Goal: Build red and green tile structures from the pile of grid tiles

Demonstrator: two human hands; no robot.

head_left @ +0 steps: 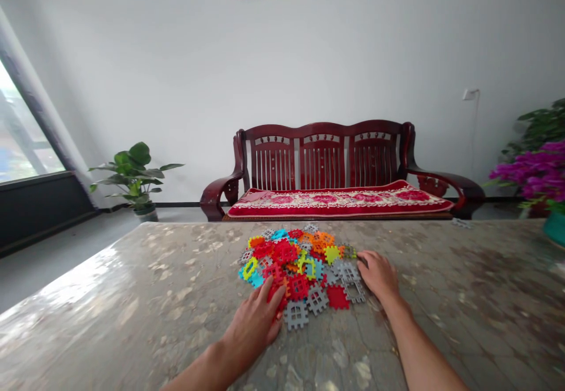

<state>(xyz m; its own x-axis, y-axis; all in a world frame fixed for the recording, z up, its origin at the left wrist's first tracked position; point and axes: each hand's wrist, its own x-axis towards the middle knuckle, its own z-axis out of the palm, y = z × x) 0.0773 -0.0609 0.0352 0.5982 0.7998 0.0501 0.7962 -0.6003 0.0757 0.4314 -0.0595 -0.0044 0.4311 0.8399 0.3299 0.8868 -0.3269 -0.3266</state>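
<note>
A heap of interlocking plastic building tiles (285, 252) lies on the table, in red, orange, yellow-green, light blue and grey. My left hand (253, 317) rests on red tiles at the near left of the heap, its fingers stretched out and holding nothing visible. Right beside its fingertips is a grey window tile (296, 315). At the heap's right edge is my right hand (379, 273), fingers extended close to the grey tiles (348, 272); contact is hard to tell. A flat red tile (338, 297) lies at the front between both hands.
The table (145, 314) has a glossy patterned cover. A small grey piece (461, 223) lies at its far right edge. Purple flowers in a teal pot (555, 226) stand at the right. Behind the table are a wooden bench (322, 155) and a potted plant (140, 179).
</note>
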